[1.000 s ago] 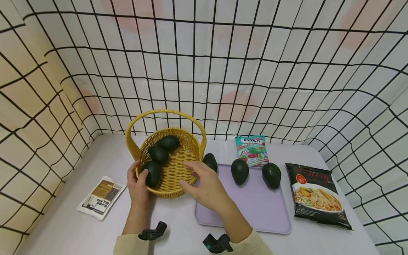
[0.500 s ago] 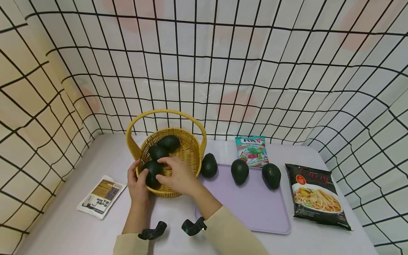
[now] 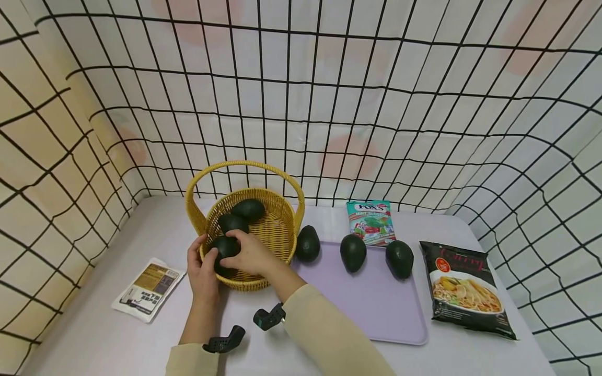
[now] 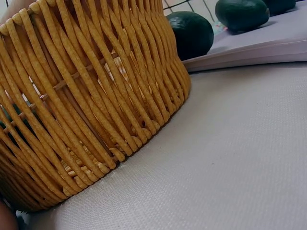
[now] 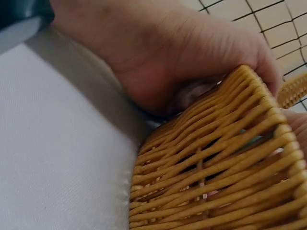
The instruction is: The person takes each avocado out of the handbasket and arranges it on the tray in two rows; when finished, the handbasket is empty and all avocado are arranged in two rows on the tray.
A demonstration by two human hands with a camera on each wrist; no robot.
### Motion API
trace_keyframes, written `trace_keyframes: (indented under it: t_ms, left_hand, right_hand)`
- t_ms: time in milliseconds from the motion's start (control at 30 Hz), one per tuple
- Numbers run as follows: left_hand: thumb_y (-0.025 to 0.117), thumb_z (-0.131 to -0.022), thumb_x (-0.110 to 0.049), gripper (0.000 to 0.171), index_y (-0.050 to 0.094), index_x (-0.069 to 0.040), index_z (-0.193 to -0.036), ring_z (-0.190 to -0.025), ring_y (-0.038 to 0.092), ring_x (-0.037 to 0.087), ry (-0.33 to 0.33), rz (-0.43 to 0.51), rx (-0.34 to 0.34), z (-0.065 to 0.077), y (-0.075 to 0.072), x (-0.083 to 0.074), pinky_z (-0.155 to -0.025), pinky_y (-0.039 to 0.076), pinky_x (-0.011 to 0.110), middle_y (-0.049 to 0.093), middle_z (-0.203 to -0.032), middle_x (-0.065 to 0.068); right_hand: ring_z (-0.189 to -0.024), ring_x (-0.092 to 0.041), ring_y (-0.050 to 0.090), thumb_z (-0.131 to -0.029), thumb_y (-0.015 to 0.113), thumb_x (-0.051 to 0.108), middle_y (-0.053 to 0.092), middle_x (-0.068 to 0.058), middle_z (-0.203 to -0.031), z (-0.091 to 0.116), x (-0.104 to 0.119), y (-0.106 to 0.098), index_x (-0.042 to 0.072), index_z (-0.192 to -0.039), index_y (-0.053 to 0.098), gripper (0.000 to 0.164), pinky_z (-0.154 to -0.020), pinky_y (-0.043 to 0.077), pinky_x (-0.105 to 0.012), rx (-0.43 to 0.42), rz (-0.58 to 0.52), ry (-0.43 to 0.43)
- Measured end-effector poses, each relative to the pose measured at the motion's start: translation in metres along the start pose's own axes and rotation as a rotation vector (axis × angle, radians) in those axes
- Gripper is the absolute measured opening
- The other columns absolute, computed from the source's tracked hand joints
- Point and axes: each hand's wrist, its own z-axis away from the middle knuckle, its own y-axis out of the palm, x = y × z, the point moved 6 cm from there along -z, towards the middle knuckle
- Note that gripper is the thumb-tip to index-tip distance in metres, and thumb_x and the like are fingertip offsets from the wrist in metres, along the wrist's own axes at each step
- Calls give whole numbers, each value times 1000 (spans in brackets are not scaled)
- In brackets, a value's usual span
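A yellow wicker basket (image 3: pixel 244 285) with a tall hoop handle stands at the centre left, holding three dark green avocados along its left side. My left hand (image 3: pixel 201 279) grips its left front rim, thumb over the edge and fingers outside. Reaching in over the front, my right hand (image 3: pixel 250 255) pinches the nearest avocado (image 3: pixel 227 246) between thumb and fingers. Behind it lie a second avocado (image 3: pixel 232 223) and a third avocado (image 3: pixel 249 210). The basket's woven wall (image 4: pixel 96 86) fills much of the left wrist view; the right wrist view shows the left hand (image 5: pixel 163 52) over the rim.
Right of the basket, a lilac tray (image 3: pixel 376 318) carries three avocados (image 3: pixel 353 254) along its far side. A FOX'S candy bag (image 3: pixel 371 222) lies behind it, and a black noodle packet (image 3: pixel 465 292) at the right. A small white-and-brown pouch (image 3: pixel 148 290) lies left. Black wire mesh encloses the table.
My right hand has moved left from above the basket's right side, down to the nearest avocado, and now pinches it. The left hand keeps its place on the rim.
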Motion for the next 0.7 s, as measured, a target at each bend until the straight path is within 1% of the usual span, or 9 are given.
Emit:
trace_keyframes:
  t_ms: [100, 167, 333, 500, 700]
  left_hand:
    - [51, -100, -13, 46, 49, -15, -146, -150, 34, 24, 0, 1, 4, 0, 1, 0, -124, 30, 42, 37, -160, 6]
    - [51, -100, -13, 46, 48, -15, -146, -150, 33, 25, 1, 0, 6, 0, 1, 1, -125, 28, 46, 37, -160, 7]
    - [51, -100, -14, 46, 48, -15, -147, -150, 34, 25, -1, -1, 10, 1, 1, 1, -125, 28, 46, 37, -160, 7]
    - [51, -100, -14, 47, 48, -16, -147, -150, 34, 25, -1, 1, 15, 0, 1, 0, -125, 28, 46, 36, -160, 6]
    - [51, -100, -14, 47, 47, -15, -147, -151, 32, 25, 6, -2, 16, 0, 0, 0, -126, 26, 47, 36, -161, 7]
  right_hand:
    - [-129, -24, 60, -85, 81, 37, 61, -10, -143, -2, -3, 2, 22, -148, 51, 72, -107, 49, -42, -6, -15, 24]
    - [-129, -25, 60, -84, 81, 40, 62, -9, -143, -3, -4, 4, 23, -148, 52, 72, -106, 49, -42, -9, -18, 41]
    - [-129, -27, 60, -84, 79, 44, 62, -8, -144, -3, -6, 7, 26, -149, 51, 73, -106, 49, -44, -2, -7, 62]
    - [-130, -27, 60, -87, 76, 47, 61, -8, -145, -6, -6, 8, 27, -150, 50, 71, -106, 50, -44, 0, 0, 70]
    - [-129, -25, 60, -86, 78, 44, 61, -6, -144, -7, -6, 9, 27, -149, 50, 72, -106, 50, -43, -3, 1, 65]
